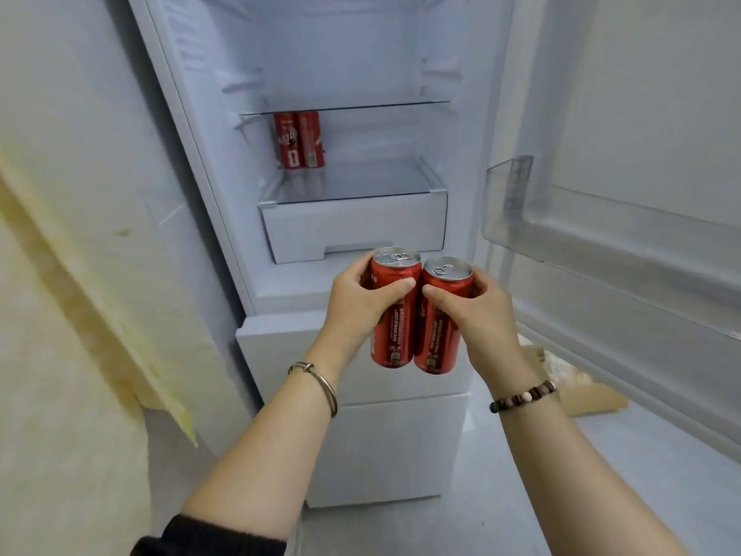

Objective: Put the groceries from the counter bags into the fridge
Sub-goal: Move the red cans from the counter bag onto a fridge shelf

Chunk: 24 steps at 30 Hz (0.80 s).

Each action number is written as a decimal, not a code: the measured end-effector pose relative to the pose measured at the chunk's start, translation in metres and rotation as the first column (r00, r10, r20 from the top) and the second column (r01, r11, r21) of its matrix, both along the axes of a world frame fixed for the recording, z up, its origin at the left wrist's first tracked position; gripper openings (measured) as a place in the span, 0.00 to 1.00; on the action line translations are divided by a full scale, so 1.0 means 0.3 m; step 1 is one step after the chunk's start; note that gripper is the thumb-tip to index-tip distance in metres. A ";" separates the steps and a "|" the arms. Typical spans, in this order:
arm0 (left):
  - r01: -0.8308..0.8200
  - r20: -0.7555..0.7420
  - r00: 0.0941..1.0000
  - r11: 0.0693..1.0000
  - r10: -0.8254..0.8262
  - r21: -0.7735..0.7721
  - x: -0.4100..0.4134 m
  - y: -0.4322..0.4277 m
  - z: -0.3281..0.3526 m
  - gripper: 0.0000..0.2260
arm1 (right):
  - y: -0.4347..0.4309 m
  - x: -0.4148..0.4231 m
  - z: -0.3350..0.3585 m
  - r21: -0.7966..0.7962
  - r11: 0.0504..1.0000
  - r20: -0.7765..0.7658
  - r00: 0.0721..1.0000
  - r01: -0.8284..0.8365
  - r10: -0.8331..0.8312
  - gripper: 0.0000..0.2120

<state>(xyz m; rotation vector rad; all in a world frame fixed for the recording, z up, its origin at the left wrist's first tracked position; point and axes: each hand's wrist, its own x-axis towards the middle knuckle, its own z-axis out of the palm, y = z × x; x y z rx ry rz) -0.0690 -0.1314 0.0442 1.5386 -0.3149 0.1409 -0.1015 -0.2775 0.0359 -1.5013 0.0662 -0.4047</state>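
Left hand (361, 298) grips one can (395, 311), right hand (477, 311) grips other can (439, 319). Keep both upright; park beside stored cans (298, 139) at shelf (361, 186) back-left corner.

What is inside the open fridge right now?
Two red cans stand side by side in the fridge, at the back left of its lower glass shelf. The white drawer beneath is opaque, so its contents cannot be seen.
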 end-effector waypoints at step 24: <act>-0.143 0.188 0.969 0.984 0.162 -0.110 0.954 0.244 0.188 0.16 | 0.274 0.991 0.241 -0.044 0.995 0.202 0.974 -0.094 0.101 0.17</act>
